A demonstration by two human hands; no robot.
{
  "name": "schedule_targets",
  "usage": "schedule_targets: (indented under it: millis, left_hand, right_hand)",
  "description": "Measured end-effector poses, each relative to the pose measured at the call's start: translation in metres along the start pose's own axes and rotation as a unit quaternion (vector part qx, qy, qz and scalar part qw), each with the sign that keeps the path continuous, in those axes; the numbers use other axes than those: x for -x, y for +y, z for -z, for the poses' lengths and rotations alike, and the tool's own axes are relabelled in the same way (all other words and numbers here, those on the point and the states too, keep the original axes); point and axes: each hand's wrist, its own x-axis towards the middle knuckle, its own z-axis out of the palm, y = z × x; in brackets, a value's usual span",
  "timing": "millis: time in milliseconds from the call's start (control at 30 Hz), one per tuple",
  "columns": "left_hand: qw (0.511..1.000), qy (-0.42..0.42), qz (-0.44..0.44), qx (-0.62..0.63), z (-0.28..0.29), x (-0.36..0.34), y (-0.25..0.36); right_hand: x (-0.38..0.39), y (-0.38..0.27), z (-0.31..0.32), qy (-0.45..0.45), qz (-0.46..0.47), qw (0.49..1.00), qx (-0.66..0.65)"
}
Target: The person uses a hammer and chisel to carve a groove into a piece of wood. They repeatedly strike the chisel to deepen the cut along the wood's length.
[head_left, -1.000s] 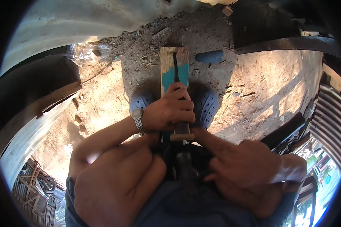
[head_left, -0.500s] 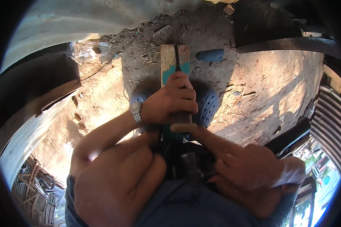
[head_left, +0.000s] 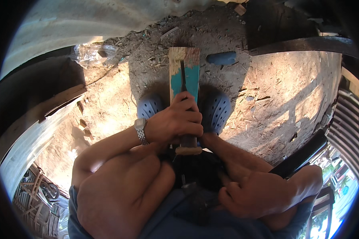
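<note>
My left hand (head_left: pixel 181 123), with a metal-band watch (head_left: pixel 140 129) at its wrist, is wrapped round the handle of a chisel (head_left: pixel 183 75). The chisel's dark narrow blade points away from me over a wooden board (head_left: pixel 192 81), painted turquoise with bare wood at its far end. Its wide handle end (head_left: pixel 188 151) sticks out on my side of the fist. Above my lap my right hand (head_left: pixel 259 193) is curled closed round the handle of what looks like a hammer (head_left: pixel 195 195); its dark head is blurred and hard to see against my clothes.
Blue perforated clogs (head_left: pixel 216 111) stand on both sides of the board. A blue flat piece (head_left: pixel 221 58) lies on the dirt floor (head_left: pixel 275 91) among wood chips. Clear plastic (head_left: pixel 93 53) lies at the far left. A dark beam (head_left: pixel 303 46) crosses the far right, and a corrugated sheet (head_left: pixel 87 20) the far left.
My left hand has drawn the chisel back toward me along the board, so its tip sits nearer. My right hand and the hammer have dropped slightly closer to my body.
</note>
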Motion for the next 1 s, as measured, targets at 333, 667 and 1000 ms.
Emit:
schedule_targets:
  millis: [333,667,1000]
  left_hand:
    - [1.000,0.017,0.009,0.014,-0.005,-0.003,-0.004]
    - [0.999,0.019,0.019,0.026,-0.004,-0.001,-0.002]
    - [1.000,0.027,0.004,0.004,-0.009,0.004,-0.005]
  right_hand:
    - [-0.003,0.008,0.002,0.021,-0.031,0.999,0.000]
    - [-0.001,0.007,0.004,0.016,-0.031,0.999,-0.001]
    - [-0.001,0.002,0.007,0.009,-0.025,1.000,-0.002]
